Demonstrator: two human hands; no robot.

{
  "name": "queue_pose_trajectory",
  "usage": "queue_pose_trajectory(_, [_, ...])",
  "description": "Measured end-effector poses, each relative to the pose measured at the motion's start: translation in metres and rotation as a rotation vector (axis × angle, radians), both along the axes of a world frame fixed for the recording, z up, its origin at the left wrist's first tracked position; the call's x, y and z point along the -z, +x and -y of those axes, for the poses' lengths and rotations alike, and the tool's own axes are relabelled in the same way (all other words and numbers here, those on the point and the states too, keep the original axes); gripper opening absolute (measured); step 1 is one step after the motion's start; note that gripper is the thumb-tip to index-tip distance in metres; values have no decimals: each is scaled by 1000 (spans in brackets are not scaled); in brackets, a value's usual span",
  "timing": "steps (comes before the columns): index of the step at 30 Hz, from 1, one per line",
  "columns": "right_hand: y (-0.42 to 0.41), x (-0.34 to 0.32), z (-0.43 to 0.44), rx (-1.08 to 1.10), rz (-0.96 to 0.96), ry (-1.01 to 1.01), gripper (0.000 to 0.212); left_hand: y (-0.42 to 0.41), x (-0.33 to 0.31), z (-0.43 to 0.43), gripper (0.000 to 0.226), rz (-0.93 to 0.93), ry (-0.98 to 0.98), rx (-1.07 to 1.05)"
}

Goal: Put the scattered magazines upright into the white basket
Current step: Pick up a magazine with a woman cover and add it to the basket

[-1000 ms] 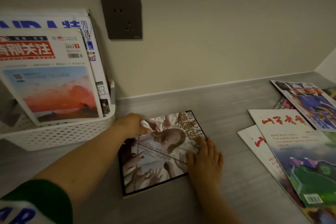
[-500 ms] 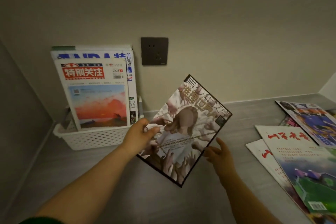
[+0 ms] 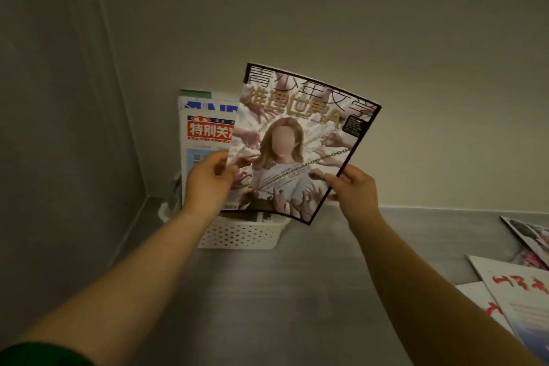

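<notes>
Gripping magazine [image 3: 300, 142] edges, both hands, above basket [image 3: 240, 236].

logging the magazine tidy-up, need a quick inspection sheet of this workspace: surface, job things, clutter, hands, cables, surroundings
surface: grey countertop, running into a corner at the left.
job's things: held magazine nearly upright, cover bowed, just above the white basket; standing magazines already in the basket behind it; loose magazines lying flat at the right edge.
clutter: nothing seen.
grippers: left hand pinches the held magazine's left edge; right hand pinches its lower right edge.
cables: nothing seen.
surroundings: beige back wall; grey side wall on the left.
</notes>
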State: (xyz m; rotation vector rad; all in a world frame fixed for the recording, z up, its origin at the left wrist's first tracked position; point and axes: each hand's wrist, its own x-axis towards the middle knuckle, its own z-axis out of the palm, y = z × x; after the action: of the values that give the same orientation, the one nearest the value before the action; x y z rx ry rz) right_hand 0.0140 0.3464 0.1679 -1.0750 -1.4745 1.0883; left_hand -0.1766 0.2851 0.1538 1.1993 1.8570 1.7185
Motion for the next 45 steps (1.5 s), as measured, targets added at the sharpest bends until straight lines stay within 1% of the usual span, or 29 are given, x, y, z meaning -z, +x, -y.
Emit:
queue_pose_trajectory(2, [-27, -3, -7, -54, 38, 59, 25, -24, -3, -1, 21, 32, 24, -78])
queue_pose_trajectory(3, [-39, -2, -10, -69, 80, 89, 22, -35, -4, -2, 22, 34, 35, -122])
queue_pose_trajectory(4, [-51, 0, -12, -71, 131, 118, 20, -45, -4, -3, 23, 28, 42, -158])
queue_pose_trajectory(7, [-77, 11, -18, -43, 265, 177, 24, -68, 5, -5, 22, 18, 21, -211])
queue_pose_trajectory(10, [-91, 25, -24, -6, 336, 145, 24, -80, 20, -7, 20, 52, -42, -219])
queue_pose_trajectory(14, [-98, 48, -38, 75, 429, 20, 18, -85, 43, -18, 18, 75, -177, -215])
queue_pose_trajectory(17, [-102, 62, -45, 64, 430, -43, 16, -88, 56, -27, 21, 73, -229, -226])
queue_pose_trajectory(22, [-114, 67, -53, 45, 388, -28, 16, -97, 70, -36, 19, 42, -272, -293])
queue_pose_trajectory(24, [-118, 67, -54, 74, 337, -45, 20, -96, 72, -39, 20, 13, -261, -319])
queue_pose_trajectory(25, [-121, 68, -54, 83, 297, -62, 25, -95, 73, -41, 24, 10, -237, -323])
queue_pose_trajectory(27, [-126, 70, -51, 86, 214, -89, 41, -93, 73, -45, 41, 63, -180, -297])
queue_pose_trajectory(28, [-127, 71, -51, 87, 188, -95, 45, -92, 73, -46, 46, 73, -175, -282])
queue_pose_trajectory(29, [-129, 72, -50, 83, 167, -88, 45, -90, 74, -47, 47, 43, -191, -276])
queue_pose_trajectory(31, [-132, 73, -50, 57, 150, -49, 35, -88, 76, -50, 46, -61, -245, -266])
queue_pose_trajectory(33, [-135, 73, -51, 39, 176, 8, 43, -87, 77, -52, 50, -108, -285, -247])
queue_pose_trajectory(35, [-134, 73, -51, 16, 218, 38, 45, -87, 77, -52, 53, -112, -308, -215])
queue_pose_trajectory(38, [-127, 71, -49, -39, 284, 22, 33, -87, 74, -43, 55, -81, -323, -164])
queue_pose_trajectory(39, [-123, 69, -46, -42, 317, 6, 36, -85, 72, -38, 54, -79, -320, -149])
queue_pose_trajectory(41, [-114, 65, -39, -26, 392, -37, 50, -79, 69, -23, 50, -102, -315, -142])
queue_pose_trajectory(42, [-107, 63, -35, -23, 413, -47, 52, -76, 67, -15, 47, -128, -318, -153])
queue_pose_trajectory(45, [-82, 62, -17, -50, 483, -23, 40, -58, 59, 8, 40, -149, -285, -120])
